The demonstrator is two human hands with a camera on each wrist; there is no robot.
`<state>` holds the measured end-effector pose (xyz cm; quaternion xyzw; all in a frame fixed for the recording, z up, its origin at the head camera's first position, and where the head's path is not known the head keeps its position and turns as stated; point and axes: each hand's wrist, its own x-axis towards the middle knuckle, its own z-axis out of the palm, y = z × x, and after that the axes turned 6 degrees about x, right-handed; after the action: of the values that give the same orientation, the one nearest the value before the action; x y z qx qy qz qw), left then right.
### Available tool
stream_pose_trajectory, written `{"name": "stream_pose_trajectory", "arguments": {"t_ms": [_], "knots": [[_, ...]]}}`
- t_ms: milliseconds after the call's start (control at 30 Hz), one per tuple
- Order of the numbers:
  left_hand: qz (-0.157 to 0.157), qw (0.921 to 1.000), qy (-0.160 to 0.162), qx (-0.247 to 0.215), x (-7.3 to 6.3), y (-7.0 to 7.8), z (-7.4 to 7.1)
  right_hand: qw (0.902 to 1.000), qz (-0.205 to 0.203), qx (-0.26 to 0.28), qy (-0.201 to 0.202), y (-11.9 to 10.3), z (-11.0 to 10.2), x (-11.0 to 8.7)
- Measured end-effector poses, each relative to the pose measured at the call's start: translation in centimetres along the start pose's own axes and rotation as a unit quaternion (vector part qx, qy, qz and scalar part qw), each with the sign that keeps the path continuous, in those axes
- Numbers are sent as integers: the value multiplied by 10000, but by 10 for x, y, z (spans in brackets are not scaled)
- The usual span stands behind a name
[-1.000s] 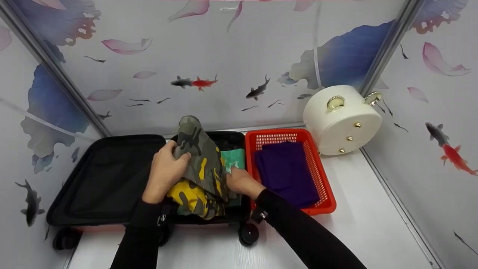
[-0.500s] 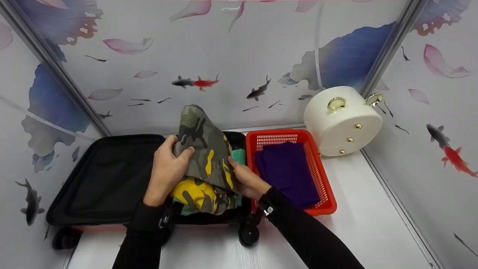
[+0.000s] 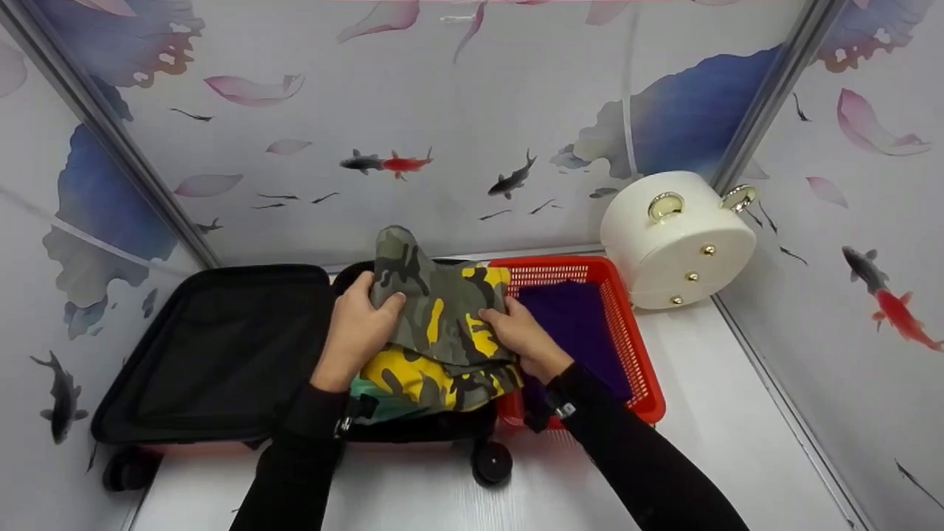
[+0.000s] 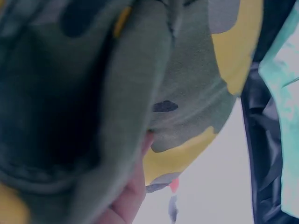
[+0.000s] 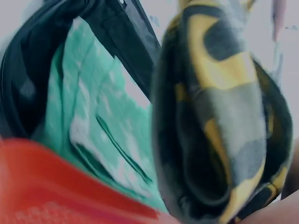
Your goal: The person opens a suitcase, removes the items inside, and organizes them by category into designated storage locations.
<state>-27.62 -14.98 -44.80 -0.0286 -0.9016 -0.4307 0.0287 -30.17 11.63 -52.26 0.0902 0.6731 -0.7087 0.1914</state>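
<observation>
A folded camouflage garment (image 3: 435, 317) in grey, black and yellow is held up over the suitcase's right half. My left hand (image 3: 358, 328) grips its left side, thumb on top. On the other side my right hand (image 3: 527, 335) pinches the edge, near the basket. The left wrist view has my left fingers (image 4: 128, 198) under a fold of the cloth. In the right wrist view the garment (image 5: 233, 102) shows its folded layers end-on. Beneath it a green-and-white patterned garment (image 5: 107, 112) lies in the suitcase, mostly hidden from the head view.
The black-lined suitcase (image 3: 228, 354) lies spread flat with wheels (image 3: 492, 463) towards me. To its right stands a red plastic basket (image 3: 640, 369) with a folded purple cloth (image 3: 575, 332). A white round case (image 3: 675, 240) with gold rings leans in the back corner. Printed walls enclose the space.
My right hand has come up from the green garment and gripped the camouflage garment's right side. Both hands have shifted right, and the garment is spread wider and flatter.
</observation>
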Motion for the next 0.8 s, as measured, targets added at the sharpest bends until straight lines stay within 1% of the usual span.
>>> {"name": "stream_pose_trajectory", "arguments": {"t_ms": [67,200,333,433,467,533,600,667,733,800], "knots": [[118,9999,-77,78,2,1,9,9992,-139,-336,181,-5,-10,-3],[281,9991,-318,1,4,7,29,9952,-368,-815,408,-13,-36,-8],[335,9973,-628,164,5,21,52,9923,-429,-1046,498,-19,-72,-15],[455,9945,-861,381,7,32,72,9889,-467,-1248,658,-22,-98,-18],[503,9932,-984,377,7,34,79,9864,-475,-1374,767,-22,-106,-18],[636,9900,-1234,249,8,37,91,9801,-536,-1645,973,-21,-120,-21],[688,9865,-1485,72,7,39,102,9743,-573,-1858,1134,-19,-133,-23],[712,9829,-1694,-92,5,39,112,9719,-570,-1938,1212,-17,-144,-25],[717,9814,-1774,-128,5,39,121,9712,-585,-1965,1218,-15,-152,-25],[687,9799,-1866,-142,4,37,129,9725,-554,-1940,1160,-11,-159,-24]]}}
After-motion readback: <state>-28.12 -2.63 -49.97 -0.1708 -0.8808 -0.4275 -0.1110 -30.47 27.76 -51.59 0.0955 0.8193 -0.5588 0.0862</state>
